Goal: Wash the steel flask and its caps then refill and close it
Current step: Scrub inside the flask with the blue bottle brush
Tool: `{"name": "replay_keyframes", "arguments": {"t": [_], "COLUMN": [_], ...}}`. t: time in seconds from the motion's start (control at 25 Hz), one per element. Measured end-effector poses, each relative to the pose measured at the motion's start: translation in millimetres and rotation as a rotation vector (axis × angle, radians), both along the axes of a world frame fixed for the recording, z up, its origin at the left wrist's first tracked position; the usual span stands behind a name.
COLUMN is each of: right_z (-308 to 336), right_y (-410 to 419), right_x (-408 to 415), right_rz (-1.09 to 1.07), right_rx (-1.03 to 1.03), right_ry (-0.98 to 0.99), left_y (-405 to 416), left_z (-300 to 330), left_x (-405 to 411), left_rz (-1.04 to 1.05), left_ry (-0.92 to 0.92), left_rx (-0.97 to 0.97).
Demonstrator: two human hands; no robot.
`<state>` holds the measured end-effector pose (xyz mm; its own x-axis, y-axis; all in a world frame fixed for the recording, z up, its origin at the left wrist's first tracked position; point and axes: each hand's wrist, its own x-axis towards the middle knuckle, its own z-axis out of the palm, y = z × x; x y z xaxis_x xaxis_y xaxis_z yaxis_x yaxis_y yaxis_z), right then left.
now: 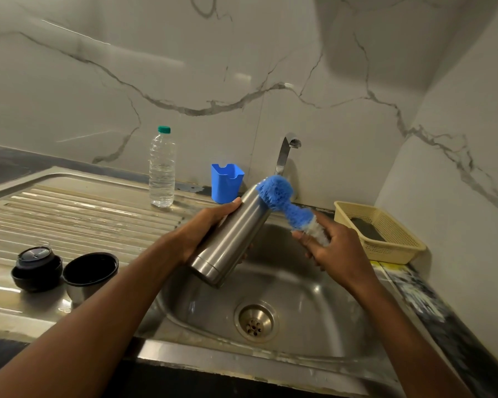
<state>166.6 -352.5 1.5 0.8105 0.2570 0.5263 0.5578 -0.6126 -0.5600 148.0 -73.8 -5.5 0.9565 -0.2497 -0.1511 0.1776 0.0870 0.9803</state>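
Fingers: your left hand (210, 225) grips the flask (230, 239) tilted over the sink (299, 297); right hand (332, 248) holds the brush (282, 202) at its mouth. Both caps (66, 271) wait on the drainboard; rinsing, refilling, closing remain.

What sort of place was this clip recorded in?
Most likely a home kitchen: a steel sink with a ribbed draining board, a tap against a marble-look wall, and a flask being scrubbed with a bottle brush.
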Motion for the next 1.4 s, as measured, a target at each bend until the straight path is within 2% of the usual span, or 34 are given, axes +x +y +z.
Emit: {"name": "replay_keyframes", "arguments": {"t": [0.12,0.28,0.48,0.64,0.76,0.92,1.08,1.28,1.4], "right_z": [-1,3,6,24,37,30,26,32,35], "right_y": [-2,-3,8,23,39,40,13,8,2], "right_x": [0,-2,-14,-21,-16,-4,4,2,1], "right_rz": [-0.030,-0.026,0.050,0.165,0.229,0.159,0.155,0.118,0.197], "right_rx": [0.033,0.148,0.106,0.261,0.180,0.196,0.138,0.124,0.062], "right_ry": [-0.059,-0.060,-0.076,0.088,0.090,0.116,0.151,0.074,0.183], "left_y": [-8,-20,-27,-34,-34,-31,-27,-28,-20], "left_z": [1,4,7,11,16,15,13,20,17], "left_x": [0,1,-3,-12,-19,-23,-23,-20,-19], "left_rz": [0.091,0.220,0.301,0.363,0.333,0.182,0.081,0.125,0.140], "left_ry": [-0.008,-0.068,-0.072,-0.074,-0.017,0.038,0.072,0.031,0.051], "left_rx": [-0.027,-0.154,-0.197,-0.258,-0.255,-0.274,-0.192,-0.124,-0.047]}}
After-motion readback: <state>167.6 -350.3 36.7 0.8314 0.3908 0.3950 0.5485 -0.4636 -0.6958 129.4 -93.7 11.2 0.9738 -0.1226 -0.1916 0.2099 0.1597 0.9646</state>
